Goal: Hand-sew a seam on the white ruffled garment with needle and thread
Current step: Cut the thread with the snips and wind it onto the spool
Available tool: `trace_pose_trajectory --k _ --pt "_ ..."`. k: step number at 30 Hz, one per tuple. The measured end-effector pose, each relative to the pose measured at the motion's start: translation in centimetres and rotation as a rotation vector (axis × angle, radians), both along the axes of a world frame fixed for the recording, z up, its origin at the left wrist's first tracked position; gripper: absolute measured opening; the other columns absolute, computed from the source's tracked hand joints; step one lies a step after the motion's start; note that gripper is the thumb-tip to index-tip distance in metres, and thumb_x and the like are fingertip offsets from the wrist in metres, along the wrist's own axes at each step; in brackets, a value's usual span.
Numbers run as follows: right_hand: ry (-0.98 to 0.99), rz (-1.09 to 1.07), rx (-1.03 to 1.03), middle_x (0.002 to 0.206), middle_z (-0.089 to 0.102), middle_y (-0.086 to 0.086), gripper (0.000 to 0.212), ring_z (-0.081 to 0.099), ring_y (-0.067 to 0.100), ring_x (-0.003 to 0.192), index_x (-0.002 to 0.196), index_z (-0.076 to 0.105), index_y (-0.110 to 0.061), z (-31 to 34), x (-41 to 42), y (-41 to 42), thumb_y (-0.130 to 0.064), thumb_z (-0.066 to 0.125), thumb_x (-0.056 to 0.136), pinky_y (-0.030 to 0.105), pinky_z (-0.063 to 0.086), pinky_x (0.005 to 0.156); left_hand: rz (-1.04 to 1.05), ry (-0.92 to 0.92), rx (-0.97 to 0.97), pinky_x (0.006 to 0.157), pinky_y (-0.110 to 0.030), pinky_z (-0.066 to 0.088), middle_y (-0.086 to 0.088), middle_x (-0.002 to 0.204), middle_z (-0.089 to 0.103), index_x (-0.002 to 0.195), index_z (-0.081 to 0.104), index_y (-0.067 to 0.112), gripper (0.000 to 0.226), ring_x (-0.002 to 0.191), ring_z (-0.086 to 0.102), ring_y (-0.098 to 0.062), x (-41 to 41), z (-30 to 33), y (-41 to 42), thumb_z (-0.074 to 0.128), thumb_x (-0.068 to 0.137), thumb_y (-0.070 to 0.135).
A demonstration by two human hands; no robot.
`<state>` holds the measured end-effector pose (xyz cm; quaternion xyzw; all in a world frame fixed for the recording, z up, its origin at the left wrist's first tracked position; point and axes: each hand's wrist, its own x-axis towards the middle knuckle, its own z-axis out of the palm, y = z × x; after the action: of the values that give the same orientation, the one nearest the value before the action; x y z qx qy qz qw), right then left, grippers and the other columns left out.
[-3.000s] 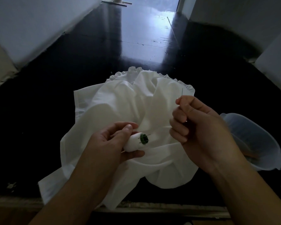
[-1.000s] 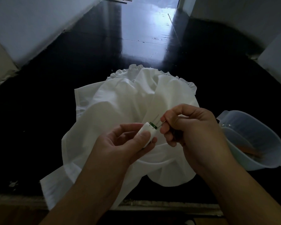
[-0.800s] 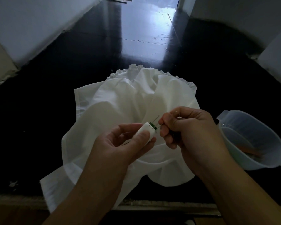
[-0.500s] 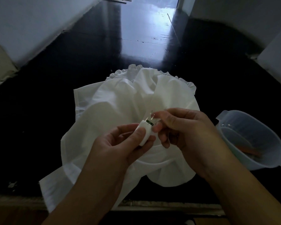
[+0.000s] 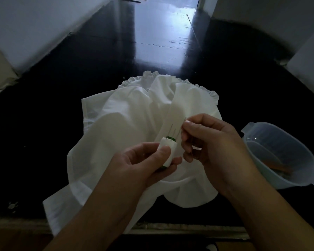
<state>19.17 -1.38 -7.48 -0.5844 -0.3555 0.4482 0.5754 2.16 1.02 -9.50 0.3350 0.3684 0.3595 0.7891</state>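
The white ruffled garment (image 5: 130,120) lies crumpled on a dark tabletop, its frilled edge at the far side. Above it my left hand (image 5: 143,165) grips a small spool of white thread (image 5: 168,151) with green rims, thumb on its side. Two needles (image 5: 172,131) stand up out of the spool's top. My right hand (image 5: 212,144) hovers just right of the spool, thumb and forefinger pinching a thin needle (image 5: 183,125) whose tip pokes up above the fingertips. No thread is visible between the hands.
A translucent plastic tub (image 5: 279,156) holding something orange sits at the right, close to my right wrist. The dark table (image 5: 80,78) runs far ahead with a bright reflection. Its front edge (image 5: 170,229) lies below the garment. Pale walls flank both sides.
My right hand came down from beside the garment to the spool, touched its top, then lifted slightly with a needle pinched. My left hand tipped the spool upright and raised it.
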Motion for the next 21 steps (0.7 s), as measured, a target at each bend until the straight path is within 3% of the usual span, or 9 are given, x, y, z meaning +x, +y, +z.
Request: trace_pose_trajectory --k 5,8,12,21 --pt "-0.010 -0.002 0.000 0.074 0.060 0.012 0.015 0.052 0.022 0.059 0.088 0.064 0.005 -0.1 0.1 0.0 -0.006 0.060 0.097 0.027 0.045 0.048 -0.010 0.009 0.011 0.087 -0.033 0.063 -0.022 0.102 0.079 0.095 0.081 0.002 0.027 0.101 0.078 -0.033 0.0 -0.1 0.0 0.078 0.076 0.021" --pt "-0.007 -0.024 0.029 0.071 0.058 0.013 0.013 0.050 0.022 0.057 0.084 0.065 0.002 -0.3 0.0 0.1 -0.002 0.061 0.095 0.027 0.042 0.047 -0.013 0.016 0.016 0.087 -0.034 0.063 -0.023 0.101 0.078 0.095 0.081 0.001 0.027 0.101 0.078 -0.034 0.0 -0.3 0.0 0.078 0.077 0.020" --pt "-0.025 -0.060 0.049 0.067 0.056 0.012 0.011 0.047 0.019 0.054 0.084 0.064 0.007 -0.6 -0.1 0.1 0.000 0.063 0.093 0.026 0.038 0.047 -0.018 0.022 0.014 0.085 -0.033 0.063 -0.024 0.100 0.078 0.106 0.076 -0.005 0.035 0.099 0.078 -0.035 -0.2 -0.4 -0.2 0.076 0.082 0.020" --pt "-0.043 -0.035 0.030 0.065 0.056 0.014 0.014 0.045 0.018 0.054 0.077 0.068 -0.001 -0.8 -0.9 -0.1 0.001 0.065 0.090 0.023 0.037 0.047 0.003 0.010 0.007 0.085 -0.035 0.064 -0.026 0.099 0.078 0.103 0.077 -0.005 0.032 0.096 0.078 -0.037 -0.1 -0.5 -0.4 0.075 0.082 0.018"
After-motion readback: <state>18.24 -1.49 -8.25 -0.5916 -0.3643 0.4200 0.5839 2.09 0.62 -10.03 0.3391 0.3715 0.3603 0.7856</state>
